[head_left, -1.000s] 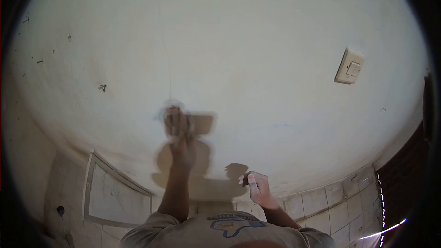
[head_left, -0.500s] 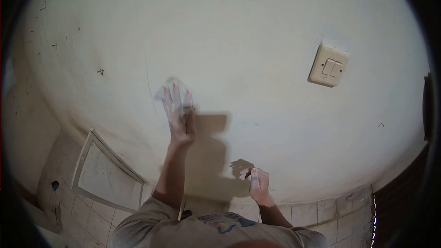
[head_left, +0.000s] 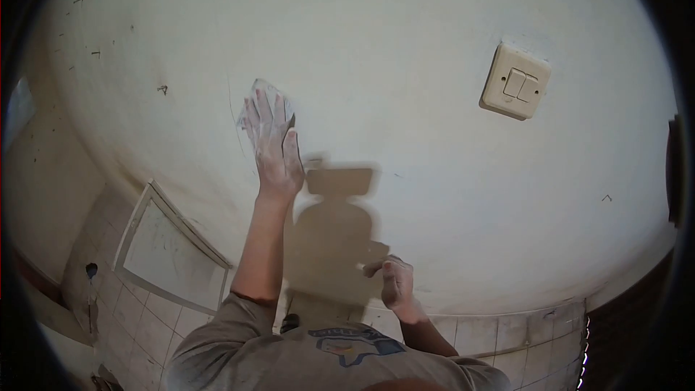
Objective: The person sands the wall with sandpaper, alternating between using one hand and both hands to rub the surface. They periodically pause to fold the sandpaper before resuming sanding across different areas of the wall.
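Observation:
My left hand [head_left: 274, 148], coated in white dust, lies with fingers stretched over a thin dusty sheet of sandpaper [head_left: 262, 87] and presses it to the pale wall [head_left: 434, 116]. The sheet's corners stick out past the fingertips and beside the index finger. A fine crack [head_left: 233, 112] runs down the wall just left of that hand. Lower down, my right hand [head_left: 398, 284] is held close in front of the wall, also dusty, its fingers loosely bent and nothing visible in them.
A light switch [head_left: 515, 81] is fixed on the wall at the upper right. Bent nails, one a rusty nail [head_left: 162, 90], stick out at the left. Below left stands a white-framed panel [head_left: 174, 246] near the tiled surface [head_left: 137, 318]. A dark curtain-like edge [head_left: 630, 340] is at the lower right.
My left hand has slid up the wall with the sandpaper. The right hand has shifted slightly left and its fingers are more bent. The view has tilted a little.

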Available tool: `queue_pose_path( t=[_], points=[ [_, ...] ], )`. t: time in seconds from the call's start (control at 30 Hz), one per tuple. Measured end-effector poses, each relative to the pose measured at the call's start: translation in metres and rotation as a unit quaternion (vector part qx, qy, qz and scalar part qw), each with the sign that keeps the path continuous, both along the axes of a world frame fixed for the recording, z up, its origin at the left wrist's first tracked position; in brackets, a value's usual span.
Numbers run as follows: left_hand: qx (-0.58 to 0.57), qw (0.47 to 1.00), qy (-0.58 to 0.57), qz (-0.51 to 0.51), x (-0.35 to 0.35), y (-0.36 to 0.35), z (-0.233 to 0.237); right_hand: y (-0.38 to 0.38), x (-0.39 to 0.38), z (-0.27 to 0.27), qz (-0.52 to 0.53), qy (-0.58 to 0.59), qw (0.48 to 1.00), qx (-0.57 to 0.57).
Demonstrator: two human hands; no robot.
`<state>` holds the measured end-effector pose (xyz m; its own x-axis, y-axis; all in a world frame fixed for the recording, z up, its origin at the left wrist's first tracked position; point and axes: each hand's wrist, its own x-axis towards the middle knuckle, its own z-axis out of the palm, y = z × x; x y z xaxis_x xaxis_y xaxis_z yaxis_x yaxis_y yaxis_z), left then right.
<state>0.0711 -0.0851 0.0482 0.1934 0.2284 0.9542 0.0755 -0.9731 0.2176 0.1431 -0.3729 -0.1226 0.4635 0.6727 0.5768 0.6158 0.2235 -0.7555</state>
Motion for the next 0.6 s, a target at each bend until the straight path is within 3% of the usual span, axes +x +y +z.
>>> queue_pose_path(
  t=[0.1, 0.2, 0.23, 0.33, 0.43, 0.5, 0.6],
  points=[
    [-0.007, 0.999, 0.033, -0.008, -0.001, -0.007, -0.012, 0.01, -0.012, 0.021, 0.023, 0.01, 1.0, 0.0],
    [-0.018, 0.989, 0.143, 0.034, -0.019, -0.005, -0.079, 0.016, -0.018, 0.039, 0.055, -0.048, 0.993, -0.095],
    [-0.038, 0.981, 0.182, 0.057, -0.024, 0.003, -0.103, 0.017, -0.025, 0.043, 0.054, -0.017, 0.992, -0.114],
    [-0.053, 0.982, 0.168, 0.064, -0.042, 0.022, -0.113, 0.016, -0.026, 0.026, 0.047, 0.033, 0.99, -0.128],
    [0.01, 0.998, 0.018, 0.054, -0.041, 0.058, -0.046, 0.02, -0.02, -0.008, 0.039, 0.009, 0.995, -0.095],
    [-0.002, 0.997, -0.001, 0.082, -0.049, 0.075, 0.005, 0.028, -0.021, 0.011, 0.04, -0.027, 0.995, -0.089],
    [0.032, 0.999, 0.007, 0.035, -0.059, 0.089, 0.043, 0.042, -0.032, 0.026, 0.032, -0.004, 0.996, -0.083]
  ],
)
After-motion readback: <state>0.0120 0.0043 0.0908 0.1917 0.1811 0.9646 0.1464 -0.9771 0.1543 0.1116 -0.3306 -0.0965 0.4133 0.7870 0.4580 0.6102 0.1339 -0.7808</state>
